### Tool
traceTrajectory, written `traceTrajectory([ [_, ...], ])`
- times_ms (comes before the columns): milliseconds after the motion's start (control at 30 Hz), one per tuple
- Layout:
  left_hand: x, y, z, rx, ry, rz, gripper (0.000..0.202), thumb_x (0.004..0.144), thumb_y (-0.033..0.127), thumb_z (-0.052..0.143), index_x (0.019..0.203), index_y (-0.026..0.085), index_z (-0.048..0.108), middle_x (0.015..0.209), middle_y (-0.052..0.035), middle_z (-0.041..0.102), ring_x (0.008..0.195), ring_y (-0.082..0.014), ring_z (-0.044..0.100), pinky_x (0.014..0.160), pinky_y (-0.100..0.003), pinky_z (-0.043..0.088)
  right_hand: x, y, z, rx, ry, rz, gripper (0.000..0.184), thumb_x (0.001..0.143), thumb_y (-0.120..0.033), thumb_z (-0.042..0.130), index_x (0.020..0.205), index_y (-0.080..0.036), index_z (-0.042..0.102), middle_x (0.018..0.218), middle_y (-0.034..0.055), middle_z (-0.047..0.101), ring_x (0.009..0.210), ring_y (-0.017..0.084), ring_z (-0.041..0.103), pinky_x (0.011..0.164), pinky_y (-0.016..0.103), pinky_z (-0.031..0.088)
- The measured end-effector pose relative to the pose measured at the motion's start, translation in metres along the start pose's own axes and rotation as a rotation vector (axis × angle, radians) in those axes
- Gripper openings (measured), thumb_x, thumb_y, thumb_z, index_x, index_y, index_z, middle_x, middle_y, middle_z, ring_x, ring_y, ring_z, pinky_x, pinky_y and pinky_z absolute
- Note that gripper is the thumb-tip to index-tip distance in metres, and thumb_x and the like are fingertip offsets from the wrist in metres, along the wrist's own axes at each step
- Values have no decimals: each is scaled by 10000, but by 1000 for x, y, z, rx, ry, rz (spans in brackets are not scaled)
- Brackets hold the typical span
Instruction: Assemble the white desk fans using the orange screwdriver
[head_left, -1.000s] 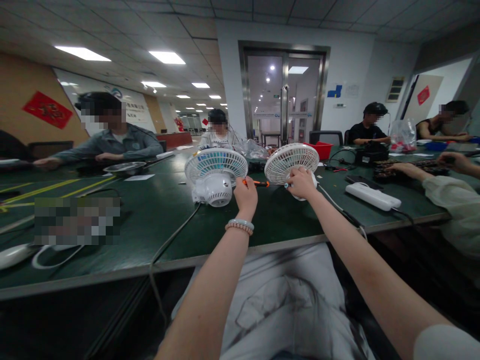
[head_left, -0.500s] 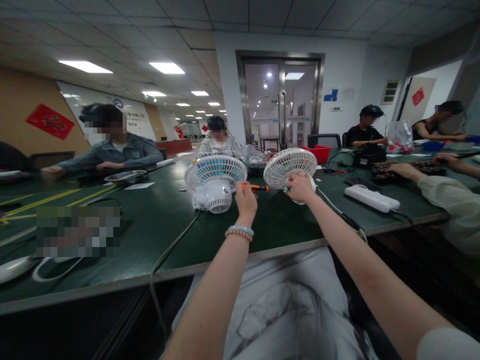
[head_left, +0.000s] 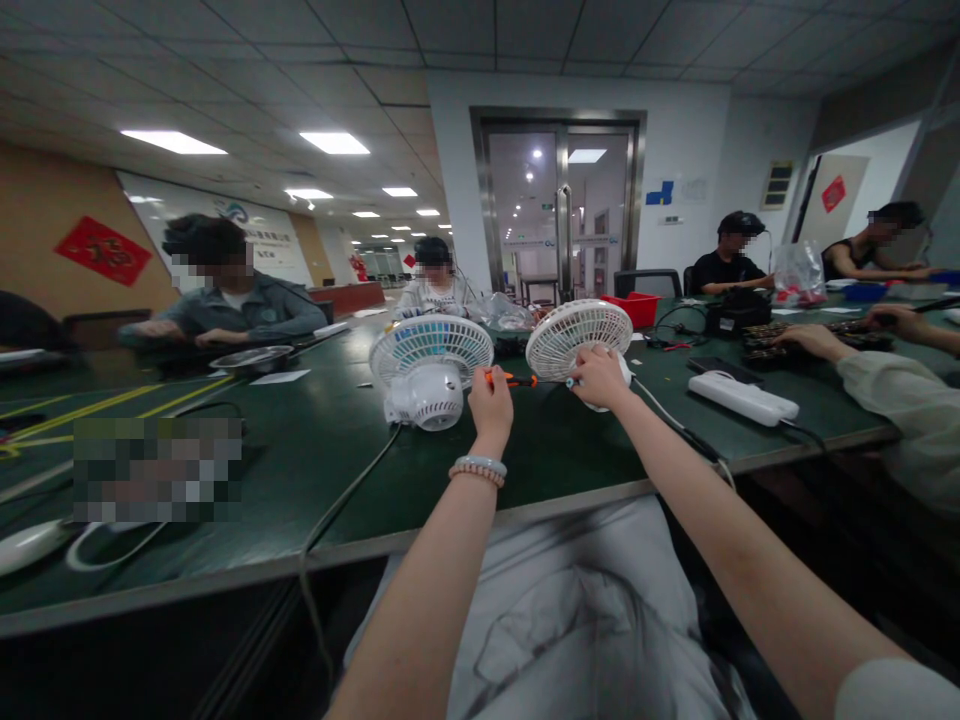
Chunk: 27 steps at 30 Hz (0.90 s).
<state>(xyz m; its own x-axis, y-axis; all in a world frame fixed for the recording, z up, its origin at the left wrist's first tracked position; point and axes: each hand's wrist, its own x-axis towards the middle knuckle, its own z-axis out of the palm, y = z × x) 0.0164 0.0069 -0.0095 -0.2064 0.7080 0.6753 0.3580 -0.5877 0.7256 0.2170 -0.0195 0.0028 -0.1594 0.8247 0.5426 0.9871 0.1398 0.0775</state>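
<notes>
Gripping orange screwdriver (head_left: 517, 380), bag (head_left: 799, 264) holding red pieces (head_left: 795, 297)

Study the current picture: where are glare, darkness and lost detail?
Head view: ceiling lights glare white. Head view: the green table has a soft sheen, darkness beneath; pixelation covers part of its left side. Head view: the orange tool has an indistinct tip.

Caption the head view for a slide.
Left grip around an orange-and-black screwdriver, right grip against a white fan.
</notes>
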Motion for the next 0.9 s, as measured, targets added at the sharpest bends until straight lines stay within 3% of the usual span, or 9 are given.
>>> traceTrajectory([
  [100, -1, 1, -1, 90, 16, 0, 269, 839, 434, 352, 789, 200, 474, 615, -1, 516, 571, -147, 504, 579, -283, 393, 0, 0, 0, 1, 2, 1, 239, 766, -356, 504, 855, -255, 701, 1055, 73, 536, 1005, 262, 359, 794, 396, 266],
  [300, -3, 8, -4, 68, 26, 39, 272, 836, 233, 275, 847, 191, 544, 769, -46, 582, 774, -174, 552, 716, -303, 434, 0, -1, -4, -1, -10, 3, 242, 769, -363, 504, 857, -257, 703, 1060, 69, 537, 1011, 264, 365, 800, 400, 275],
  [467, 0, 5, -5, 164, 82, 92, 291, 792, 202, 290, 799, 185, 580, 887, -77, 584, 880, -195, 524, 828, -334, 408, 0, -1, -4, 3, -17, 5, 249, 772, -378, 505, 864, -258, 702, 1064, 71, 537, 1019, 266, 364, 803, 403, 278],
  [767, -3, 11, -7, 248, 53, 118, 290, 864, 350, 299, 829, 199, 543, 773, -45, 592, 716, -172, 526, 669, -285, 380, 0, -1, -3, -10, 1, 2, 248, 771, -368, 497, 848, -250, 701, 1059, 75, 542, 1011, 264, 368, 805, 406, 275],
  [900, -4, 16, -9, 285, 41, 126, 319, 867, 412, 307, 759, 199, 519, 708, -32, 570, 655, -156, 509, 625, -265, 357, 0, -2, -5, -6, -23, 14, 251, 774, -365, 495, 872, -263, 702, 1072, 73, 541, 1020, 268, 367, 811, 409, 274],
])
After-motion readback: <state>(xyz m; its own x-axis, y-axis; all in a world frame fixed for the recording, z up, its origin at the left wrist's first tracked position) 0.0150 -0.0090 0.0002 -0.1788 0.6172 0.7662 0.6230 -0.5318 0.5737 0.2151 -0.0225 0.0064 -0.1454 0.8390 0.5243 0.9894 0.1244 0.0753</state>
